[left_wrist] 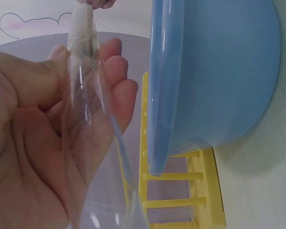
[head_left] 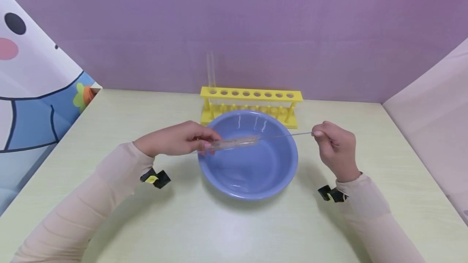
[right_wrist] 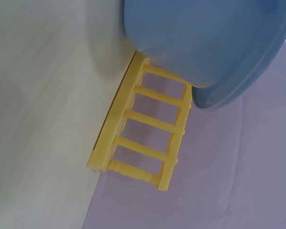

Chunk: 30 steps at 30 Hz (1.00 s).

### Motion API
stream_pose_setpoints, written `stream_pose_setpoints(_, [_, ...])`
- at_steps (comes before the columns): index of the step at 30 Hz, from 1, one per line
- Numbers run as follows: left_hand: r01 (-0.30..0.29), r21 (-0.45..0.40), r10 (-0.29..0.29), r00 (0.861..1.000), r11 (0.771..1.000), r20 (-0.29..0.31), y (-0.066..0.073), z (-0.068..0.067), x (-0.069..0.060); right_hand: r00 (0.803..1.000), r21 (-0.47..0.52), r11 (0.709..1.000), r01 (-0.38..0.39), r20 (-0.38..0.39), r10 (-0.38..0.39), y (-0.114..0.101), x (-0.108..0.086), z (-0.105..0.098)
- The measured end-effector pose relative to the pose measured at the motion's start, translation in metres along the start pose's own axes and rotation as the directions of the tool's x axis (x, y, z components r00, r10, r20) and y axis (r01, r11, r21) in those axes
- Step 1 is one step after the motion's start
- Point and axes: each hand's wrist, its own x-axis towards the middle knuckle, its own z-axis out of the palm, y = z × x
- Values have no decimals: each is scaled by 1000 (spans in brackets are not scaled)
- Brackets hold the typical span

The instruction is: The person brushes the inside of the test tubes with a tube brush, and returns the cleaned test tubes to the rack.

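Over the blue basin (head_left: 248, 169), my left hand (head_left: 179, 137) holds a clear test tube (head_left: 226, 144) between thumb and fingers, tilted almost level. Inside the tube, close to its mouth, sits the pale bristle head of a test tube brush (left_wrist: 83, 36). Its thin twisted wire handle (head_left: 301, 133) runs out to the right, where my right hand (head_left: 337, 147) grips the end with curled fingers. In the left wrist view the tube's clear body lies across the palm. The right wrist view shows neither the hand nor the brush.
Behind the basin stands a yellow test tube rack (head_left: 252, 93) with one upright clear tube (head_left: 211, 70) in its leftmost hole. The basin's rim hides part of the rack's base. A purple wall (head_left: 256, 23) rises behind the light table (head_left: 153, 222).
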Motion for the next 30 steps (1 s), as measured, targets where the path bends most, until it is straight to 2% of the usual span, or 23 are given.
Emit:
stream_pose_setpoints(15, [-4,-78,6,1000,997,23,-10,-2,-6,1000,-19,1000,-7,-29,7,7,-4,-8])
stream_pose_setpoints(19, [6,-100,-4,1000,995,27,-14,-2,-9,1000,-8,1000,-6,-23,5,8,-4,-9])
stream_pose_setpoints(25, [13,-115,-8,999,993,44,-15,-4,-11,998,12,1000,-11,-65,11,8,-4,-10])
stream_pose_setpoints(30, [6,-136,2,998,991,56,-16,-5,-12,997,33,999,-4,-71,6,7,-4,-10])
